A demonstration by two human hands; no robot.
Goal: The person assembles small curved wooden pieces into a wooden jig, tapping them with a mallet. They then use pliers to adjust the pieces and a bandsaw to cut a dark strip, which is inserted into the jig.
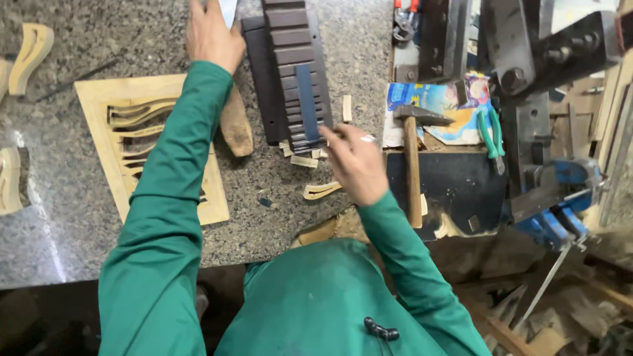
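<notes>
Fitting step, upper middle of frame: my right hand (pixel 356 161) pinches dark strip (pixel 307 102) onto slatted dark panel (pixel 290 72) on bench (pixel 66 217). My left hand (pixel 211 33) steadies top, grip unclear. Next likely needs square seating.

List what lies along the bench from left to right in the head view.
Curved wooden offcut → pale cut-out wooden panel → left hand → dark slatted piece → right hand → hammer → green-handled pliers → blue vise.
</notes>
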